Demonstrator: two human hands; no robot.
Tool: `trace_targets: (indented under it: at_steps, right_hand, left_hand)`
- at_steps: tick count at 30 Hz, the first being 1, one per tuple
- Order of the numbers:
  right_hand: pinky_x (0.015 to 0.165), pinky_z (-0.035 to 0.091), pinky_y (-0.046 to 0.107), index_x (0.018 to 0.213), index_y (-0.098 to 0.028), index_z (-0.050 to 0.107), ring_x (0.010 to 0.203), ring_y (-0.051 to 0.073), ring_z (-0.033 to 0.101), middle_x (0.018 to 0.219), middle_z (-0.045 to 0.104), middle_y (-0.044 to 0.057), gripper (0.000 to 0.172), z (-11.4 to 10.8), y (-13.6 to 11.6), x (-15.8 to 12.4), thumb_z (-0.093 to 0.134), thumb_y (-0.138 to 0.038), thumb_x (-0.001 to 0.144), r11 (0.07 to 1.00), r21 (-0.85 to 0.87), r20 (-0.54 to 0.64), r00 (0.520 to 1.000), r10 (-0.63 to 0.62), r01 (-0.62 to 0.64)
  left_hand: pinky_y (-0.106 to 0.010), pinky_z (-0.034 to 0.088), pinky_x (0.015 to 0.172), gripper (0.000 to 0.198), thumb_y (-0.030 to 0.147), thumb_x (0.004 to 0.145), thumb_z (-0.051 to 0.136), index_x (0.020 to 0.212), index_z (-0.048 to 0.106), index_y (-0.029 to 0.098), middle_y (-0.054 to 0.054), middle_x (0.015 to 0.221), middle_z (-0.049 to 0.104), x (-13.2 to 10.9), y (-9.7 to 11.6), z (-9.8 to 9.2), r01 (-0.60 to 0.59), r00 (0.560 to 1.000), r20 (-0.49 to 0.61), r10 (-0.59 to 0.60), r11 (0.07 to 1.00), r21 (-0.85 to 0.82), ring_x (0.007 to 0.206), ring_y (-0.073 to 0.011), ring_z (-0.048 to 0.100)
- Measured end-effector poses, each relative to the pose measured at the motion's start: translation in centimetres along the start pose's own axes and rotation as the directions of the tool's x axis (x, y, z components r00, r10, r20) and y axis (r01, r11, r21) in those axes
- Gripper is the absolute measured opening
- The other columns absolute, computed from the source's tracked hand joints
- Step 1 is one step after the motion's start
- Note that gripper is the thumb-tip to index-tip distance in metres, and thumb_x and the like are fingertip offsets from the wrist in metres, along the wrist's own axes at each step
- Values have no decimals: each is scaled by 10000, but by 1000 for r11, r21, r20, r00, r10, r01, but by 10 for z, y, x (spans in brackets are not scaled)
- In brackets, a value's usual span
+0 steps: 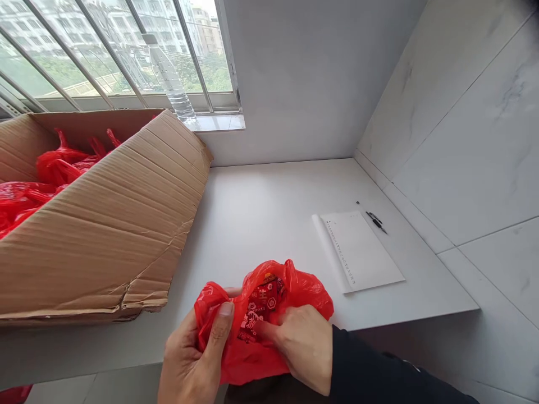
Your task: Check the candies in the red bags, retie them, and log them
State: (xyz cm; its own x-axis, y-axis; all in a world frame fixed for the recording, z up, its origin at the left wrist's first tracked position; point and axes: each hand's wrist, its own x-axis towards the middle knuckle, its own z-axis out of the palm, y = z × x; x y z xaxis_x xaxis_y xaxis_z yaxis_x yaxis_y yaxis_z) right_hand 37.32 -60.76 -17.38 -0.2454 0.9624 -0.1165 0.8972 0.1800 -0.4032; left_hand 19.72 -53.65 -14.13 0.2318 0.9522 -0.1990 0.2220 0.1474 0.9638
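A red plastic bag is held at the near edge of the table, its mouth facing up. My left hand grips the bag's left rim, thumb pressed over the gathered plastic. My right hand reaches into the mouth from the right. Its thumb or a finger touches a dark red printed packet with white flower marks and lettering inside the bag. The other right fingers are hidden by the hand and the plastic, so I cannot see whether they grip the packet.
A large cardboard box with several tied red bags stands at the left. On the white table lie a sheet of paper and a black pen. A clear water bottle stands on the window sill.
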Motion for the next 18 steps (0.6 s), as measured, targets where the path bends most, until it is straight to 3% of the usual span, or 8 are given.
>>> trace_targets:
  at_steps: [3,6,9,11,13,16,18]
  right_hand:
    - [513,291,315,1096,-247,588,696,235,664,808,709,43,293,-3,2,-4,576,-175,812,997,-71,54,999,6,-2]
    - [512,311,316,1196,-223,556,674,246,664,785,703,55,392,-3,5,-4,568,-160,809,996,-84,91,995,45,-37]
    - [530,364,313,1207,-212,568,661,237,656,762,689,52,364,-5,7,-4,541,-158,848,997,-63,81,996,47,-42]
    - [570,427,320,1260,-215,554,692,228,648,775,675,41,372,-9,9,-6,482,-144,902,999,-4,-29,999,39,-39]
    - [656,500,336,1359,-227,496,770,221,647,847,673,40,411,-13,15,-6,425,-152,961,995,88,-211,975,72,-54]
    - [831,552,381,1475,-254,385,974,239,628,1091,648,87,491,-12,30,-2,453,-202,991,980,166,-468,866,175,-109]
    - [936,541,424,1533,-271,301,1121,265,574,1259,576,120,607,-7,43,2,506,-187,968,976,162,-569,794,212,-144]
  left_hand:
    - [-317,622,724,430,529,767,737,1105,741,263,-48,971,734,1,-1,-2,-13,1000,-8,13,1000,18,927,-285,714]
    - [-315,624,693,425,541,764,731,1085,749,263,-51,962,737,1,-1,-2,-13,1000,-27,14,999,44,908,-285,716]
    - [-319,627,667,439,565,754,727,1061,760,253,-59,943,741,-1,0,-2,-5,1000,-23,6,998,62,862,-282,723]
    - [-320,628,635,457,580,749,723,1055,765,244,-62,924,744,-4,1,-4,-5,999,-31,8,996,85,793,-267,725]
    - [-304,624,603,455,585,750,718,1035,775,234,-63,896,746,-7,2,-7,-25,998,-53,33,991,135,735,-249,722]
    - [-277,620,604,434,587,755,708,974,794,222,-66,850,749,-7,5,-11,-88,991,-77,105,975,203,746,-250,731]
    - [-283,625,662,413,571,774,699,980,796,226,-63,861,750,-6,6,-14,-117,990,-49,130,968,221,795,-253,732]
